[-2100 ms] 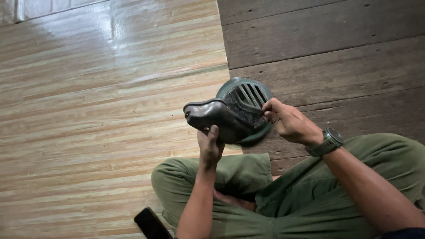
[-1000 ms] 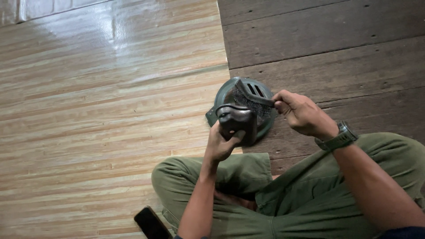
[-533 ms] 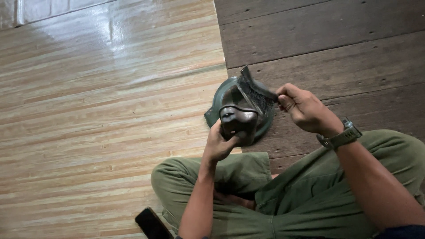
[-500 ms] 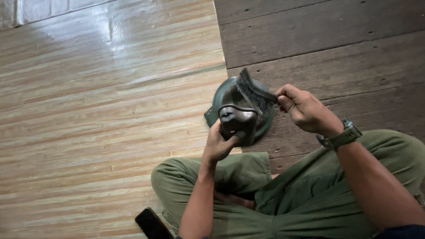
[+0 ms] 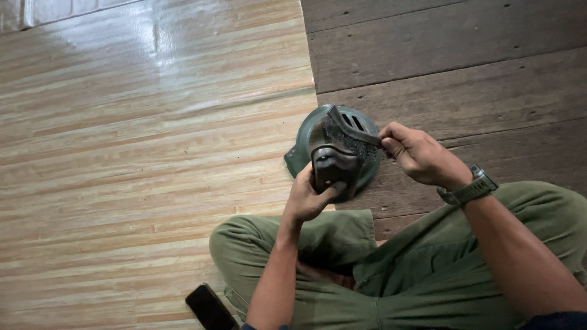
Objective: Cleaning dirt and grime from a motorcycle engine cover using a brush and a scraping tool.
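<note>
Head view: the left hand (image 5: 309, 198) clamps a dark shoe (image 5: 335, 174) from below, heel toward the sitter, steadying it above the lap. The right hand (image 5: 416, 156) pinches a brush (image 5: 351, 131) laid across the shoe's upper. A green round cover (image 5: 302, 137) lies beneath on weathered planks (image 5: 458, 61); glossy light flooring (image 5: 153, 122) adjoins; a phone (image 5: 211, 308) rests beside the knee.

Glossy black leather shoe (image 5: 334, 174), matt rough wooden planks (image 5: 458, 61).

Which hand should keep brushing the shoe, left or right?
Right. The right hand already pinches the brush, its bristles on the shoe. The left hand has its grip on the shoe from below, steadying it.
</note>
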